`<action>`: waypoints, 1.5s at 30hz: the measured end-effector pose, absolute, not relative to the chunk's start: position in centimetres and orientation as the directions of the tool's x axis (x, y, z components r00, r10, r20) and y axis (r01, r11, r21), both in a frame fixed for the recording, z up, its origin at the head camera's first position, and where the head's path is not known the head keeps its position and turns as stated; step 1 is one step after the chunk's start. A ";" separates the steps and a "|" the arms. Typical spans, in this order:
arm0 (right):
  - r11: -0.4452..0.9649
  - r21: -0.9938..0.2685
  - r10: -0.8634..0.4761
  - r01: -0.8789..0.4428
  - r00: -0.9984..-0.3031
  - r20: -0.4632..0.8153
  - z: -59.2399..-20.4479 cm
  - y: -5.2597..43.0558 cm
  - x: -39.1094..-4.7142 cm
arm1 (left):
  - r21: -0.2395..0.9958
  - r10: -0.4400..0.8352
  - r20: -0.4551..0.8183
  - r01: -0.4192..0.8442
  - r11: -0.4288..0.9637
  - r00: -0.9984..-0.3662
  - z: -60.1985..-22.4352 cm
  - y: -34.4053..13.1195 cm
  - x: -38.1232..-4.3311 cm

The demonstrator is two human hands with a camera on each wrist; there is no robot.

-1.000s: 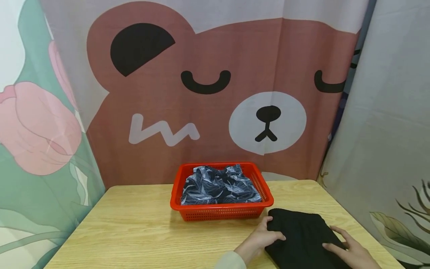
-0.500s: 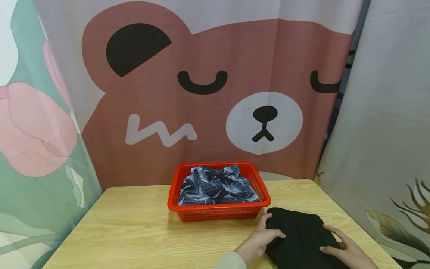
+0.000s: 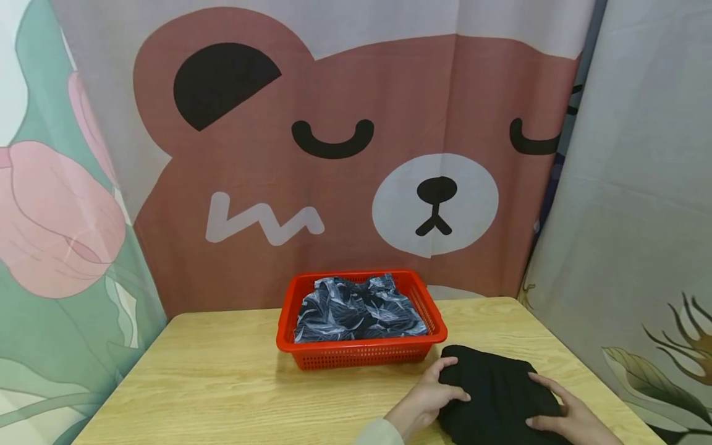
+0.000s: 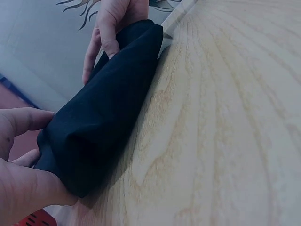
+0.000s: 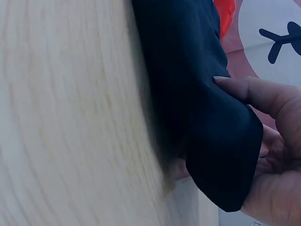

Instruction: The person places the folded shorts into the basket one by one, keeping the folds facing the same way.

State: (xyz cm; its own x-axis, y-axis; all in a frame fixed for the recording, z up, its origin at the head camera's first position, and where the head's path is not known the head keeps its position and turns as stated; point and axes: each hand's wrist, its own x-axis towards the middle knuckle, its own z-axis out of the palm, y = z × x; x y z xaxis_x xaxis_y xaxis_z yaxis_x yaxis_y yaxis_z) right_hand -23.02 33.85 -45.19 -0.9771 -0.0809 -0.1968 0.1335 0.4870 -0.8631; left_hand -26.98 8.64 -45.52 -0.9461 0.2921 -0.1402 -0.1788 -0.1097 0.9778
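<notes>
A folded black cloth (image 3: 497, 395) lies near the table's right front, its lower end cut off by the head view's bottom edge. On its left side my left hand (image 3: 425, 395) grips the edge, thumb on top. My right hand (image 3: 573, 414) holds the opposite edge. The right wrist view shows that the cloth (image 5: 197, 103) bulges thickly between the thumb and the fingers, with some fingertips underneath. From the left wrist, the cloth (image 4: 103, 108) appears as a folded bundle against the tabletop, held at both ends. What kind of garment it is cannot be seen.
Just beyond the cloth, a red plastic basket (image 3: 361, 358) stands at the table's back middle. Inside it is a dark blue-grey patterned cloth (image 3: 358, 312). The wooden table (image 3: 222, 383) meets a bear-print curtain (image 3: 334, 185) behind and a pale curtain (image 3: 628, 216) at the right.
My right hand has shifted slightly left and the cloth has drawn in a little, puffing up between the hands. The left hand keeps its hold. The head view has turned slightly.
</notes>
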 end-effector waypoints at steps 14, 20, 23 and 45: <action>0.326 -0.944 -0.304 0.045 -0.941 -0.150 -45.3 34.4 -22.6 | 0.990 0.301 -0.099 -0.124 -0.065 -0.948 -45.6 8.4 -26.9; 0.334 -0.942 -0.287 0.038 -0.948 -0.140 -44.9 34.2 -22.1 | 0.993 0.305 -0.113 -0.121 -0.010 -0.946 -45.1 8.2 -26.6; 0.358 -0.932 -0.234 0.063 -0.960 -0.154 -44.7 34.1 -21.8 | 0.994 0.309 -0.106 -0.111 0.002 -0.945 -44.9 8.1 -26.4; 0.518 -0.852 -0.085 0.080 -0.986 -0.144 -39.9 33.0 -19.5 | 0.998 0.408 -0.056 -0.059 0.004 -0.911 -41.1 7.3 -24.6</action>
